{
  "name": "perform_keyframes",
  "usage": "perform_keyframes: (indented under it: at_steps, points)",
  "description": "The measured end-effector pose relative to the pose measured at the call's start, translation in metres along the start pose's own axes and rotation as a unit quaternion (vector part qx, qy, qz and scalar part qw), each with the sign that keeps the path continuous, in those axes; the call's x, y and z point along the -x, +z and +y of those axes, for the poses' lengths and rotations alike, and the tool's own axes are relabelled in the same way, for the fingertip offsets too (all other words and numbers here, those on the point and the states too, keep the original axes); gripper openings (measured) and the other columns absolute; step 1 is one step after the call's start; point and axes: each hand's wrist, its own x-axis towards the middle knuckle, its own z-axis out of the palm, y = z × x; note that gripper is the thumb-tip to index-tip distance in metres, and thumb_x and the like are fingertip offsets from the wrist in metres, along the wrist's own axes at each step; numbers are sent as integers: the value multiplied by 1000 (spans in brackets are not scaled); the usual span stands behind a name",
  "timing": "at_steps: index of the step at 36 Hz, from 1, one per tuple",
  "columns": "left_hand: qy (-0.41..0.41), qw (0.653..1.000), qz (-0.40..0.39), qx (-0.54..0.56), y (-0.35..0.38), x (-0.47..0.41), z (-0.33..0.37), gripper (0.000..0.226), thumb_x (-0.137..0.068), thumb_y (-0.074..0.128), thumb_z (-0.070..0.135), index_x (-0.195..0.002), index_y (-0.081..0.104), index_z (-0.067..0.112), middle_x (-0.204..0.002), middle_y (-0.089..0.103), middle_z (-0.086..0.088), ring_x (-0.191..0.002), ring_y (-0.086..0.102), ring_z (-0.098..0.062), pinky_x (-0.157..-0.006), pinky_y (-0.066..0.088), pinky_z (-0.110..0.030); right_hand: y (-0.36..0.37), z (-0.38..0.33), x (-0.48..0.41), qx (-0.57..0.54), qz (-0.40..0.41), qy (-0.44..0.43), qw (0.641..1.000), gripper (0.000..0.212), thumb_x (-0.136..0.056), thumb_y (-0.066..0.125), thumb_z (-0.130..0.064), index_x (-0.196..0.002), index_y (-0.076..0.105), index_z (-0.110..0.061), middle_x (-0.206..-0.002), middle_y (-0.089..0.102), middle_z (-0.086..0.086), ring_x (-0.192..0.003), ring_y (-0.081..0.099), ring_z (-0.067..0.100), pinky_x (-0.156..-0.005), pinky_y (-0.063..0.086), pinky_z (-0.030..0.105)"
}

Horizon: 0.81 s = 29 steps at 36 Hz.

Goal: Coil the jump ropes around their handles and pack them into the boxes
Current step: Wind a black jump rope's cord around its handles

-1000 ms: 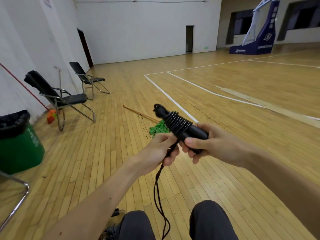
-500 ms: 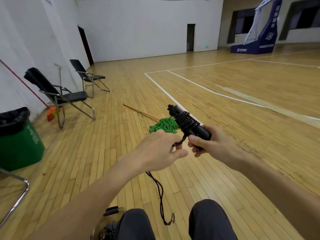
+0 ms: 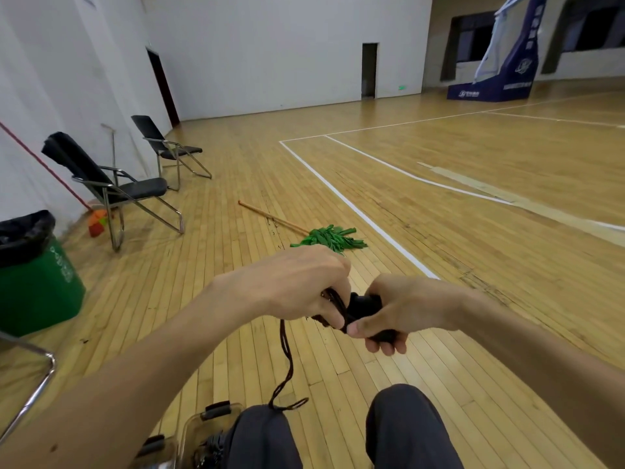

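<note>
1. Task item: the handles of a black jump rope are held in the air between the two hands. Only a short dark stretch of the handles shows.
2. Right hand: clenched round the handles, its fingers curled under them and the thumb pressed on the near side.
3. Left hand: just left of the handles, its fingers closed on the rope where it meets them. This hand covers any turns already wound, so we cannot count them.
4. Loose rope: a doubled, twisted length hangs straight below the handles and ends in a small loop resting on the left trouser leg.
5. Box: a clear one with black latches sits on the floor, well below the handles and to their left. It holds something dark, but we cannot tell whether that is a packed rope.
6. Progress, in our judgement: the coiling is well advanced, since only that short tail hangs free. What is left is to wind the tail, secure its end and place the bundle in the box.
7. Other items: a green mop lies on the floor beyond the handles, and a green bin stands far to their left.
</note>
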Motion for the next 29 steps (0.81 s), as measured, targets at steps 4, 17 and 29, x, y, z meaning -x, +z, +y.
perform_keyframes:
  at_steps: [4, 17, 29]
  points:
    - [0, 997, 1, 82, 0, -1, -2, 21, -84, 76, 43, -98, 78, 27, -88, 53, 13, -85, 48, -3, -72, 43, -25, -2, -2, 6, 5, -23, 13, 1000, 23, -96, 69, -25, -101, 66, -2, -76, 68, 5, -61, 61, 12, -57, 53, 22]
    - [14, 981, -45, 187, -15, -11, -3, 14, -79, 84, 27, -92, 79, 25, -85, 70, 13, -80, 63, 1, -67, 44, -10, -2, -9, 19, 63, -59, 7, 996, 19, -96, 68, -27, -97, 66, -8, -76, 68, 3, -60, 61, 11, -55, 51, 21]
    - [110, 830, 0, 547, -2, -18, -19, 24, -76, 84, 30, -87, 74, 11, -79, 66, -9, -71, 57, -31, -63, 47, -36, -8, -19, 40, 5, -125, -173, 977, 23, -98, 64, -19, -75, 65, -17, -72, 68, -2, -58, 58, 11, -54, 45, 25]
